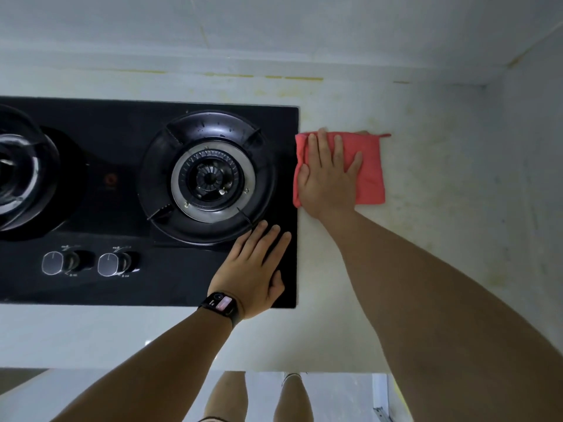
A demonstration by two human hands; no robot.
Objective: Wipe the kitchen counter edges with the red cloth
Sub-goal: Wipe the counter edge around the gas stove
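Red cloth (370,166) is lying flat on the pale counter (426,184), its left side butted right up against the black hob (146,123), so we're in the middle of wiping the strip along the stove's edge. Our right hand (327,178) is pressed palm-down on it, fingers spread apart and flat, not clutching anything, arm reaching in from the lower right. Our left hand (254,271), watch (221,304) on the wrist, rests open on the hob's front corner, fingers loosely together, probably just bracing. Next we'd guess a drag along that seam, keeping pressure even so the cloth doesn't bunch up.
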